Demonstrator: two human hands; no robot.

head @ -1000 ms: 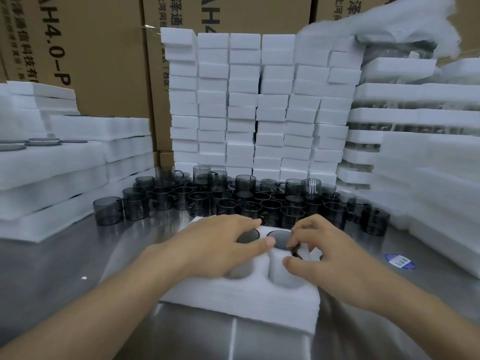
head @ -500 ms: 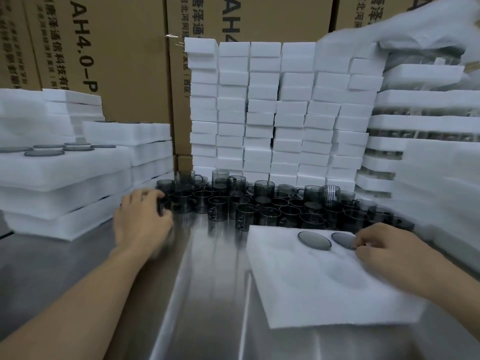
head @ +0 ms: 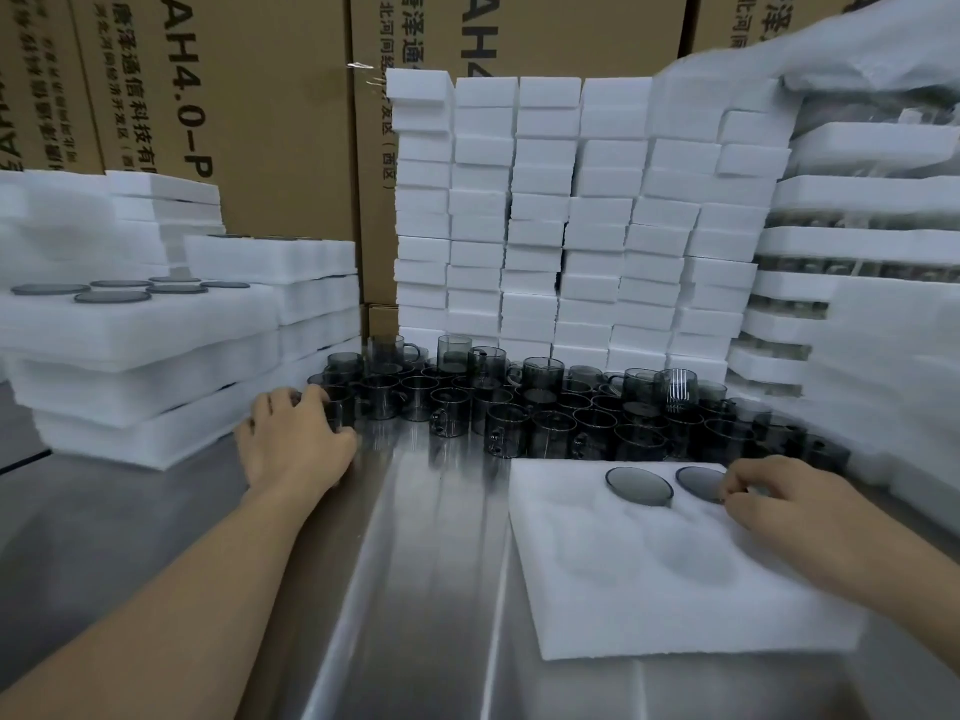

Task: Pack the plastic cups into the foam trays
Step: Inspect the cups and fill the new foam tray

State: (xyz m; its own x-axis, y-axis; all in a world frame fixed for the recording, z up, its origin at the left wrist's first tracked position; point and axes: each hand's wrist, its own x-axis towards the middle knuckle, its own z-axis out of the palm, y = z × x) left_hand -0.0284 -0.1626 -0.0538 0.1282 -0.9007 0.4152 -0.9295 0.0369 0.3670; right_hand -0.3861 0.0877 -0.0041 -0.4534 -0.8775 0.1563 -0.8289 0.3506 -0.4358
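Steel tabletop (head: 415, 563) mid-frame carries smoky grey plastic cups (head: 519, 407). Left hand (head: 296, 449) fingers curl round the leftmost cup (head: 340, 410). Lower right, right hand (head: 779, 506) fingers pinch a seated cup (head: 698, 483) in the white foam tray (head: 571, 615).

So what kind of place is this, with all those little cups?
Probably a packing station in a factory or warehouse: dozens of smoky plastic cups crowd a steel table, stacks of white foam trays surround them, and big printed cardboard cartons stand behind.
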